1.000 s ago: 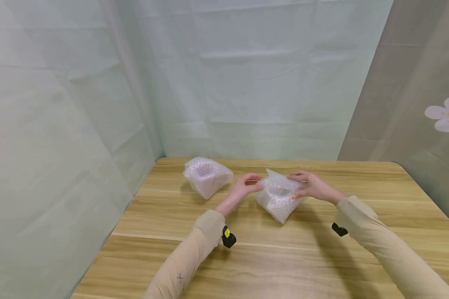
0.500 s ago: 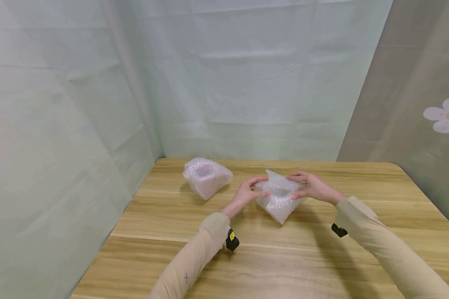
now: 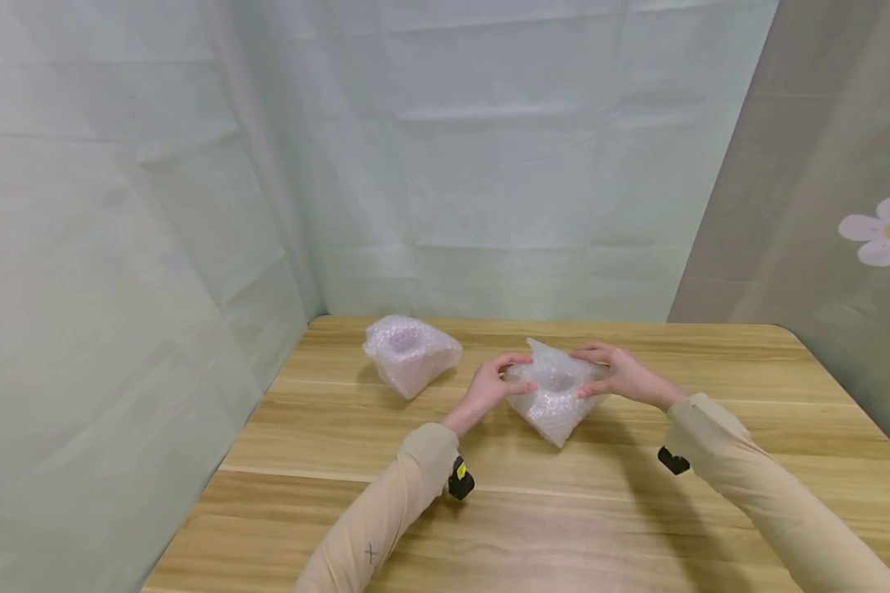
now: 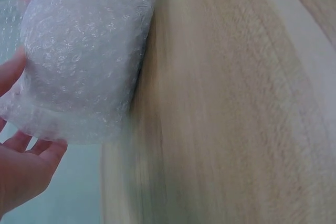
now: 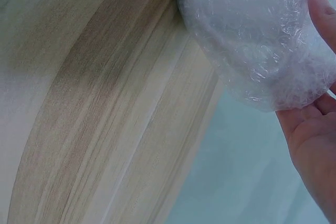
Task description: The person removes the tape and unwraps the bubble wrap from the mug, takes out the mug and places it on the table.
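From the head view, my left hand and my right hand both grip the rim of the bubble-wrapped bundle, fingers curled over its upper edge from either side. It sits on the table near the middle, with a second wrapped bundle well apart to the left. The wrap looks loose at the top, so I judge that pulling unevenly could peel it open or tip whatever is inside.

At my left wrist, the bundle bulges against the table, and my left hand's fingers curl under its frilled lower edge. That thin edge could slip out of a light pinch.

At my right wrist, the bundle rests against my palm, thumb along its side. The film is slick and crinkled; if I squeeze hard the bubbles may pop, and if I hold softly it may slide away.
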`<state>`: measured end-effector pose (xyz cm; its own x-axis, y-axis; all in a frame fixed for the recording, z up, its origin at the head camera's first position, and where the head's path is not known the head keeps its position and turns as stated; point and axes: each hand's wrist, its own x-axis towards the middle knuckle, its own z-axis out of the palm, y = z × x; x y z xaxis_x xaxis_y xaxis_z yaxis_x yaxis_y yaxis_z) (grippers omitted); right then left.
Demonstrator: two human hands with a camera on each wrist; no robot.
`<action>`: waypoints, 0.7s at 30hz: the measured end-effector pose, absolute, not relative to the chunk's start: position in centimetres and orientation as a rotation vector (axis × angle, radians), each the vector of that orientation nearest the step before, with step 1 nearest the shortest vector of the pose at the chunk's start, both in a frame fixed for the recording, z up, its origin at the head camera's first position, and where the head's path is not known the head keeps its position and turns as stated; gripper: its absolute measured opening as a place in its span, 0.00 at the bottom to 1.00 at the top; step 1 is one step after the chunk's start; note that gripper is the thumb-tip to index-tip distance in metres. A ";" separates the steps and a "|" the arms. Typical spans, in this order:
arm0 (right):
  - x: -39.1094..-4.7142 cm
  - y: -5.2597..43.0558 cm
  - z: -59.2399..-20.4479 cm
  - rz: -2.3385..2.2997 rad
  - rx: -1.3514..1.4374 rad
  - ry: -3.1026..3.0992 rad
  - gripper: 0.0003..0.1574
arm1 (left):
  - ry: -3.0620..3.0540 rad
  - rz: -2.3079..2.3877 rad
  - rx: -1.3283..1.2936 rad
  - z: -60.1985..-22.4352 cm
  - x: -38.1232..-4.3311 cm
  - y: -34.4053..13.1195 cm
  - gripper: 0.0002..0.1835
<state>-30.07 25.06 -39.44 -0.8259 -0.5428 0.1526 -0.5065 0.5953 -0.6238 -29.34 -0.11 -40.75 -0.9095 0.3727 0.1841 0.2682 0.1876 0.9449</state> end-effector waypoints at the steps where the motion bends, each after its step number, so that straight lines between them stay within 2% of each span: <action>1: -30.1 25.1 -39.4 -1.054 -0.901 2.761 0.44 | 2.360 1.836 0.646 -40.6 -29.2 -0.1 0.23; 11: -29.6 25.1 -39.5 -1.187 -0.847 2.740 0.44 | 2.427 1.832 0.614 -43.1 -30.9 0.3 0.23; 21: -29.5 25.5 -39.6 -1.441 -0.818 2.606 0.27 | 2.458 1.827 0.612 -43.2 -30.9 0.2 0.23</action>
